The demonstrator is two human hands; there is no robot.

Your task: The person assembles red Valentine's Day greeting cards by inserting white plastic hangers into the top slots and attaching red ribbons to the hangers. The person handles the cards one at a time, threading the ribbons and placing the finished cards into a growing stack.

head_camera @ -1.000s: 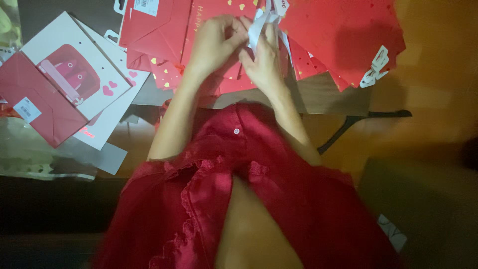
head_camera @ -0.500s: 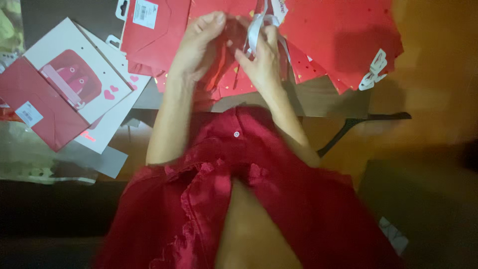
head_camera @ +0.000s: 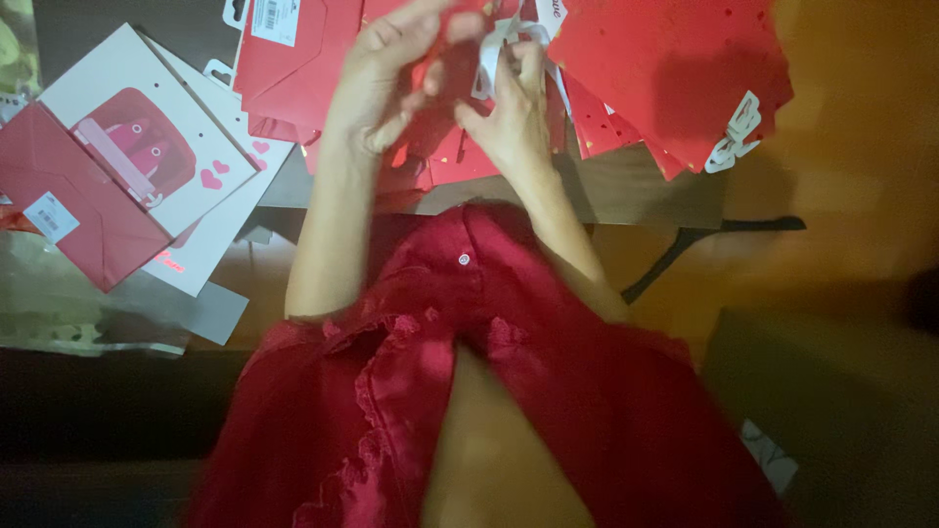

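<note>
Since a moment ago the left hand (head_camera: 391,83) has risen and spread: its fingers now fan out loose above the red paper bags (head_camera: 665,68), where before they pressed down close against the right. The left grip is open and holds nothing that I can see. The right hand (head_camera: 509,112) has stayed near the same spot, and its grip is closed on a white ribbon handle (head_camera: 494,49), pinched between thumb and fingers at the top edge of the view, just over the bags. The ribbon loops up between the two hands.

The bags lie fanned across the far side of the tabletop (head_camera: 626,191), and their corners overhang its right edge, where a white tag (head_camera: 738,127) dangles. To the left, well apart from the hands, a white card pack (head_camera: 147,137) with a red picture rests partly over a red envelope (head_camera: 68,205), both lying askew near the tabletop's near edge. Between that pile and the left forearm a strip of bare tabletop shows. The person's red dress (head_camera: 548,391) fills the lower view, close against the near edge.
</note>
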